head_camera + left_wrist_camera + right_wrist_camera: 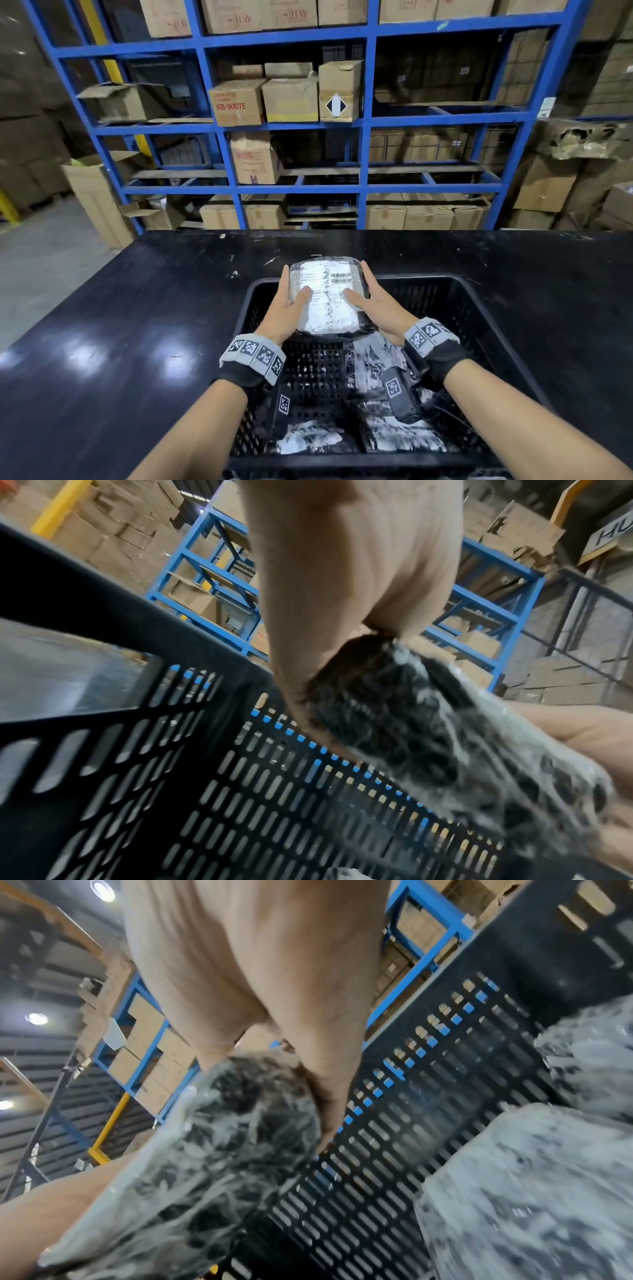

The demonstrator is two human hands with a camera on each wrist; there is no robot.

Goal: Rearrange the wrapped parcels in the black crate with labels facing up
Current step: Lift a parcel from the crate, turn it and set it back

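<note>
So both hands were on one wrapped parcel (325, 298), held up over the far half of the black crate (479, 308), which sat on the dark counter (102, 308). Left hand (286, 308) clamped the left edge, right hand (373, 308) the right edge, thumbs lying on top and fingers curled underneath, so it was a proper two-sided grip with neither hand nearer than the other. The label (337, 279) with its barcode was already facing up. The parcel's long axis ran away from the person, toward the crate's far wall, and it was tipped a bit with the far end higher.

Other parcels (373, 363) lay lower down in the crate, on the right side and near corner, mostly crinkly wrap showing. The left-hand floor of the crate looked bare mesh, so my guess is that's the spot: lower it straight down and slightly left, keeping the label on top.
</note>
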